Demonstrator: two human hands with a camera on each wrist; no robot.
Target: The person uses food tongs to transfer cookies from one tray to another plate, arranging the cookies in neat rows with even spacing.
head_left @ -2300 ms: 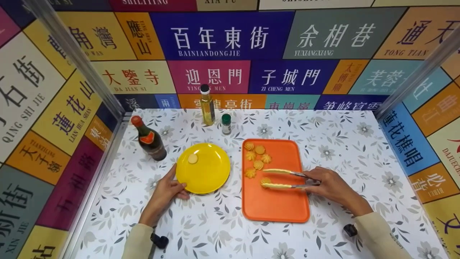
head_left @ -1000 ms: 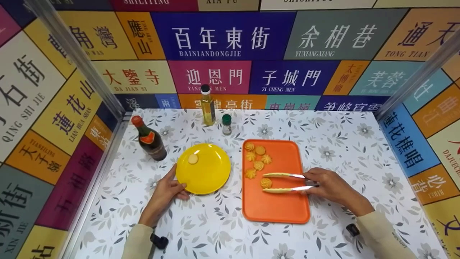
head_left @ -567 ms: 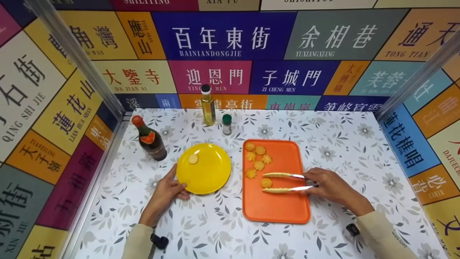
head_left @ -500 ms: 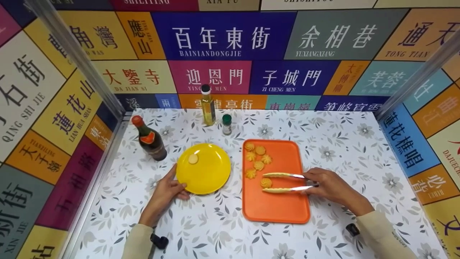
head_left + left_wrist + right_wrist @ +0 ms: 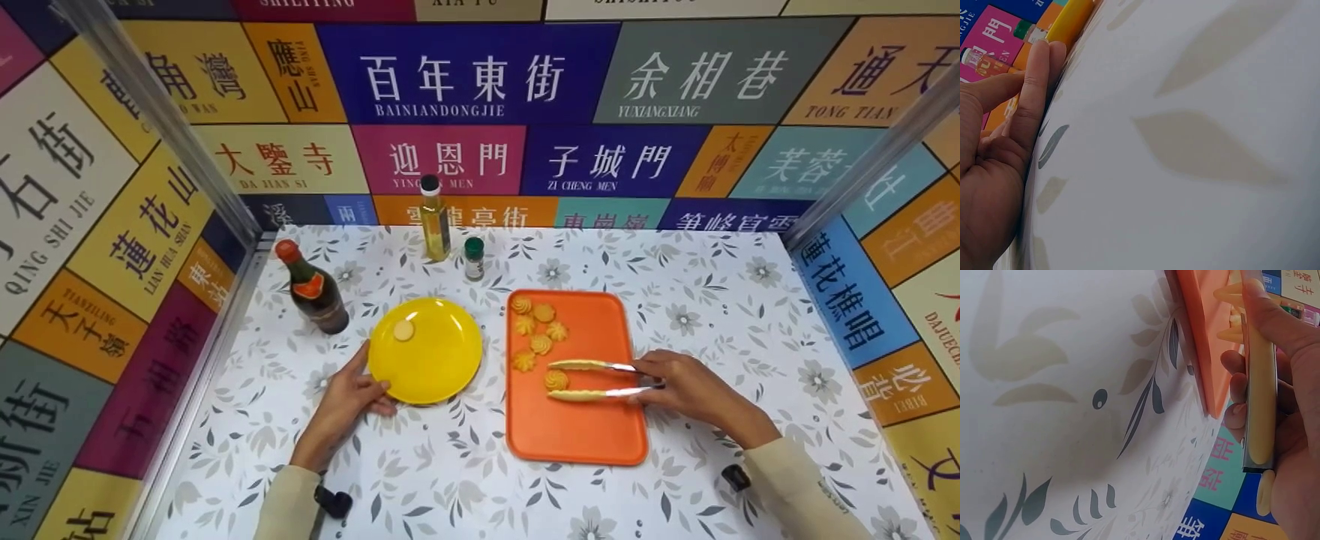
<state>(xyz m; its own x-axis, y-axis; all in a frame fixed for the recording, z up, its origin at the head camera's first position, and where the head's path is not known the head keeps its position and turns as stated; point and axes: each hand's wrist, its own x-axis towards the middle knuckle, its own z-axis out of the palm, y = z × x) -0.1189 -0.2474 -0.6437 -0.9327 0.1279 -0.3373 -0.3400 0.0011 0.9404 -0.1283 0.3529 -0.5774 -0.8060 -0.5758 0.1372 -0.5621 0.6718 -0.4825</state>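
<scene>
My left hand [image 5: 346,397] holds the lower left rim of a yellow plate [image 5: 431,367], its thumb over the edge. One small round cookie [image 5: 403,331] lies on that plate, towards its upper left. My right hand [image 5: 682,382] grips a pair of tongs [image 5: 619,367] with yellow tips over the orange tray [image 5: 577,435]. The tongs stand spread, and a swirled cookie [image 5: 556,380] lies between their tips. Several more cookies [image 5: 540,344] sit in the tray's upper left part. In the right wrist view, fingers and thumb wrap the handle of the tongs [image 5: 1261,394].
A dark bottle with a red cap [image 5: 319,296] stands left of the plate. Behind it are an oil bottle [image 5: 435,229] and a small green-capped jar [image 5: 474,261]. Printed panels [image 5: 465,71] enclose the flowered tabletop [image 5: 720,285] at the back and sides.
The lower arm of the tongs has shifted slightly towards me, off the swirled cookie, which now shows between the tips. The left hand and plate have stayed in place.
</scene>
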